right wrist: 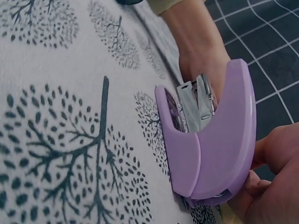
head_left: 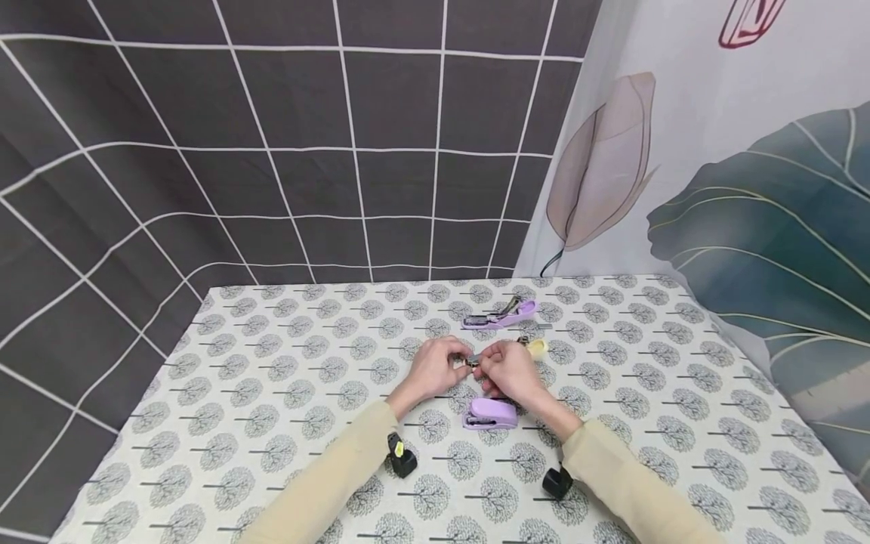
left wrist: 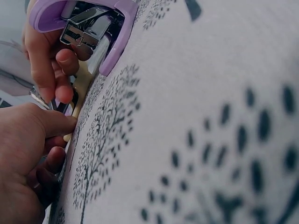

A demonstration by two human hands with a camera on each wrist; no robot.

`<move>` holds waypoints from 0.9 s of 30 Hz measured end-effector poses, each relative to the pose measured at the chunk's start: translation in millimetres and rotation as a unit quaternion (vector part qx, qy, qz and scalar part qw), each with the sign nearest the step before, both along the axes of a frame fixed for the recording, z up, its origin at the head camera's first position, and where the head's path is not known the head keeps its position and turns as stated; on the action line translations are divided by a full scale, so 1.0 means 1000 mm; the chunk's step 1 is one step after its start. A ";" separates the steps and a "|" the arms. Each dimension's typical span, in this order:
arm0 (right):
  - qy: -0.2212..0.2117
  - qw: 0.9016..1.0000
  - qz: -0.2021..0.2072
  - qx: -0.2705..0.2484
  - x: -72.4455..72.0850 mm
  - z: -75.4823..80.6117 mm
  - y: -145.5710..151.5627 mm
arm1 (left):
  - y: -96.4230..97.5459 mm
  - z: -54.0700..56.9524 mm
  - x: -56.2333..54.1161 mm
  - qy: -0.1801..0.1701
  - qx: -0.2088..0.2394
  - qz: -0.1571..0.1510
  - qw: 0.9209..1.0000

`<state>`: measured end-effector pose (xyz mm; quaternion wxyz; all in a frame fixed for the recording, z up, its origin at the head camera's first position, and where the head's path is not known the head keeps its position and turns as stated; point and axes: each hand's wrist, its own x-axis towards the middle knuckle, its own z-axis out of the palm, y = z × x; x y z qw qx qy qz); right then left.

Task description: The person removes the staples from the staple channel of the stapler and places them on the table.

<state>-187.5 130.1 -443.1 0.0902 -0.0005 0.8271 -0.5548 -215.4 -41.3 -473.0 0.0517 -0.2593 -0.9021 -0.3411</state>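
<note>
Over the middle of the table, my left hand and right hand meet fingertip to fingertip. Thumb and fingers of both pinch a small silvery-grey metal piece; I cannot tell its exact kind. Just in front of the hands stands a purple stapler, its metal head raised from the base in the right wrist view. A yellow stapler lies beyond the right hand, partly hidden by it. Farther back, another purple stapler lies spread wide, its dark metal insides showing.
A short grey strip lies beside the far purple stapler. The table has a white cloth printed with trees. A dark checked curtain and a leaf-patterned curtain hang behind. Each wrist carries a small black camera.
</note>
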 end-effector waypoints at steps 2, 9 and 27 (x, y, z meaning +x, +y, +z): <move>0.013 1.000 0.002 0.017 -0.001 -0.001 -0.001 | 0.000 0.000 0.000 0.001 0.002 0.001 1.000; 0.045 0.998 0.009 0.037 -0.001 -0.004 -0.003 | 0.001 0.000 0.001 -0.014 0.000 0.005 1.000; 0.051 0.998 0.021 0.042 0.000 -0.001 -0.003 | 0.000 0.000 0.001 -0.005 0.001 0.004 1.000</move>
